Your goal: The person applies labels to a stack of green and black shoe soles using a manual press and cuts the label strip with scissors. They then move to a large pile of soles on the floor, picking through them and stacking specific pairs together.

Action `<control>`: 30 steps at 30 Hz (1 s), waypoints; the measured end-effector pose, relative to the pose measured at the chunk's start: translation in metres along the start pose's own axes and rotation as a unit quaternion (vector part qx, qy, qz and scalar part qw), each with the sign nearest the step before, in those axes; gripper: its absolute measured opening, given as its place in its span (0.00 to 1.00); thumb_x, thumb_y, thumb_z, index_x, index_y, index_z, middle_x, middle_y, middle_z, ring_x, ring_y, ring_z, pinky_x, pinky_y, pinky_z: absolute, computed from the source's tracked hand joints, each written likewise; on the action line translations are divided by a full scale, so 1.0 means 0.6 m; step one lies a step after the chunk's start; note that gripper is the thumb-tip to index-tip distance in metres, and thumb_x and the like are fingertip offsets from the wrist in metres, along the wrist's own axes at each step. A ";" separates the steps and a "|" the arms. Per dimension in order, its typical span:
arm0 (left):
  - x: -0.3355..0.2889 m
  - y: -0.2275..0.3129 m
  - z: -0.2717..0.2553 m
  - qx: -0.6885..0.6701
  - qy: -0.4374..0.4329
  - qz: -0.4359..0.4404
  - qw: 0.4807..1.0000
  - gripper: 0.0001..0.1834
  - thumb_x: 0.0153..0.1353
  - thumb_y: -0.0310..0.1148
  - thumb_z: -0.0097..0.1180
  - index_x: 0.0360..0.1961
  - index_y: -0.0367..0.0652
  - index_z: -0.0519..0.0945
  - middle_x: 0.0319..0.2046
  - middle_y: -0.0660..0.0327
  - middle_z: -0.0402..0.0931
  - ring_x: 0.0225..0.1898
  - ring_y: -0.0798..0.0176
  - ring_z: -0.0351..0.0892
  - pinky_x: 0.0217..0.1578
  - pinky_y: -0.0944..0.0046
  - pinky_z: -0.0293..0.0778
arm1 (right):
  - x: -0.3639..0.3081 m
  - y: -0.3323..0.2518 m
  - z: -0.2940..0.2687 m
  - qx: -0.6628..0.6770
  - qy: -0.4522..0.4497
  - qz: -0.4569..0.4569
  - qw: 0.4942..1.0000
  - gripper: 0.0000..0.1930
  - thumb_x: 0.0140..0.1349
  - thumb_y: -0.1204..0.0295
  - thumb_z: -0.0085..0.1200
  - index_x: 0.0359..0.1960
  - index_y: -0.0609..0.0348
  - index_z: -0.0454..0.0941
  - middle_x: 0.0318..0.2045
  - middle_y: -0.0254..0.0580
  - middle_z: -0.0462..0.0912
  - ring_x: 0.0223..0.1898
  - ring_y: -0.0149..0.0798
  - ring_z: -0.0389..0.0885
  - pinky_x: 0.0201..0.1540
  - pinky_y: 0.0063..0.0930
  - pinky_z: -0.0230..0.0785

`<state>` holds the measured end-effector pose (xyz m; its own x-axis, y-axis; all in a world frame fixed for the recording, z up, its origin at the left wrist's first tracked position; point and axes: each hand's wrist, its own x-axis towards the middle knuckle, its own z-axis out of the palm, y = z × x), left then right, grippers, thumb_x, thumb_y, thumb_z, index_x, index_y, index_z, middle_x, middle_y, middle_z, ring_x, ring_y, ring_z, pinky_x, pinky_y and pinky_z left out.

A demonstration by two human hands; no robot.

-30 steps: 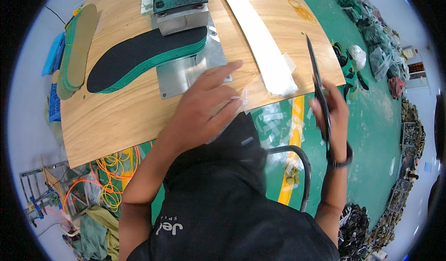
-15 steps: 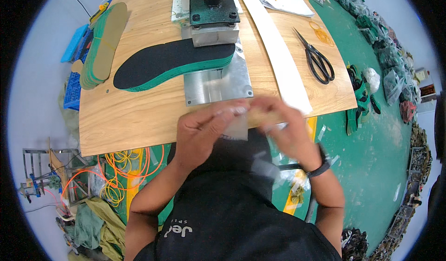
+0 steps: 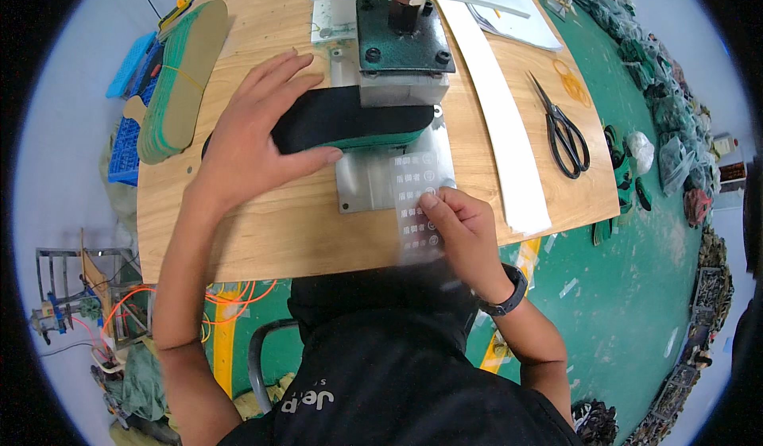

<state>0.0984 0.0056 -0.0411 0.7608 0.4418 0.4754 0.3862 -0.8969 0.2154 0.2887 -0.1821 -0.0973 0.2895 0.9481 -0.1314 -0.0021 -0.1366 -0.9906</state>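
Note:
My left hand (image 3: pixel 258 140) is spread over the left part of a stack of black-topped insoles with green edges (image 3: pixel 326 120). Its fingers stretch beyond the far edge and its thumb lies at the near side; whether it presses on them I cannot tell. The stack's right end sits under the metal block of a press (image 3: pixel 404 88), above a steel base plate (image 3: pixel 362 184). Between thumb and fingers my right hand (image 3: pixel 465 227) pinches a translucent strip of film (image 3: pixel 413 176) with rows of white print, which hangs over the plate's near right corner.
A banded stack of tan and green insoles (image 3: pixel 191 73) lies at the left, beside blue baskets (image 3: pixel 125 144). To the right are a long white strip (image 3: pixel 497 120), black-handled scissors (image 3: pixel 564 132) and yellow rubber bands (image 3: pixel 571 82). Orange hoses (image 3: pixel 238 307) lie on the floor.
My left hand has left the film and moved up and left over the insole stack. My right hand now holds the film alone, further forward over the table and plate.

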 end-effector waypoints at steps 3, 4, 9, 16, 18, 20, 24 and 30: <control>0.013 -0.036 0.017 -0.008 -0.081 -0.040 0.996 0.38 0.41 0.44 0.67 0.55 0.39 0.71 0.56 0.49 0.68 0.56 0.47 0.67 0.60 0.54 0.59 | 0.031 -0.014 0.012 0.089 -0.007 0.050 0.995 0.12 0.64 0.69 0.49 0.27 0.64 0.77 0.20 0.28 0.74 0.22 0.20 0.68 0.25 0.16 0.61; 0.025 -0.029 0.015 -0.073 -0.155 -0.089 0.981 0.38 0.41 0.45 0.67 0.54 0.40 0.71 0.52 0.48 0.71 0.54 0.46 0.69 0.57 0.55 0.62 | 0.042 -0.018 0.017 0.122 -0.002 0.068 0.990 0.11 0.64 0.70 0.50 0.27 0.64 0.78 0.20 0.27 0.74 0.22 0.19 0.68 0.25 0.16 0.61; 0.019 -0.043 0.039 -0.049 -0.144 -0.075 0.985 0.38 0.40 0.49 0.67 0.52 0.40 0.73 0.45 0.48 0.75 0.48 0.46 0.72 0.51 0.56 0.66 | 0.099 -0.026 0.028 0.220 0.008 0.134 0.966 0.11 0.63 0.69 0.50 0.27 0.65 0.78 0.24 0.36 0.79 0.21 0.24 0.74 0.24 0.16 0.65; 0.017 -0.046 0.045 -0.040 -0.131 -0.082 0.987 0.39 0.41 0.53 0.66 0.50 0.37 0.74 0.41 0.49 0.77 0.44 0.49 0.75 0.49 0.58 0.67 | 0.107 -0.021 0.036 0.251 0.026 0.120 0.960 0.11 0.63 0.70 0.50 0.28 0.65 0.77 0.24 0.37 0.79 0.21 0.26 0.75 0.24 0.17 0.68; 0.017 -0.048 0.045 -0.038 -0.135 -0.081 0.987 0.38 0.41 0.53 0.66 0.50 0.37 0.74 0.41 0.49 0.77 0.44 0.49 0.75 0.49 0.58 0.68 | 0.108 -0.020 0.035 0.251 0.024 0.115 0.961 0.10 0.63 0.71 0.50 0.28 0.65 0.77 0.25 0.38 0.79 0.21 0.26 0.76 0.24 0.17 0.69; 0.018 -0.049 0.045 -0.039 -0.139 -0.084 0.986 0.38 0.41 0.53 0.66 0.50 0.37 0.74 0.41 0.49 0.77 0.44 0.50 0.75 0.49 0.58 0.68 | 0.110 -0.019 0.036 0.246 0.029 0.118 0.962 0.10 0.63 0.71 0.50 0.28 0.65 0.77 0.25 0.38 0.79 0.22 0.26 0.76 0.24 0.17 0.69; 0.015 -0.051 0.050 -0.035 -0.127 -0.077 0.988 0.38 0.41 0.51 0.66 0.51 0.39 0.74 0.42 0.50 0.76 0.45 0.49 0.74 0.49 0.57 0.67 | 0.109 -0.028 0.040 0.254 0.045 0.129 0.957 0.10 0.63 0.72 0.49 0.28 0.66 0.77 0.24 0.37 0.79 0.22 0.25 0.75 0.24 0.18 0.69; 0.016 -0.044 0.047 -0.027 -0.157 -0.100 0.982 0.37 0.40 0.48 0.68 0.52 0.42 0.72 0.44 0.50 0.74 0.47 0.46 0.71 0.50 0.55 0.66 | 0.109 -0.016 0.041 0.249 0.055 0.119 0.960 0.11 0.64 0.71 0.49 0.28 0.66 0.77 0.25 0.37 0.79 0.22 0.24 0.75 0.25 0.18 0.70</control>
<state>0.1100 0.0338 -0.0662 0.7994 0.5854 0.1353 0.5218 -0.7881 0.3266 0.2841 -0.1119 -0.0971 0.3228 0.8676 -0.3782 -0.5305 -0.1650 -0.8315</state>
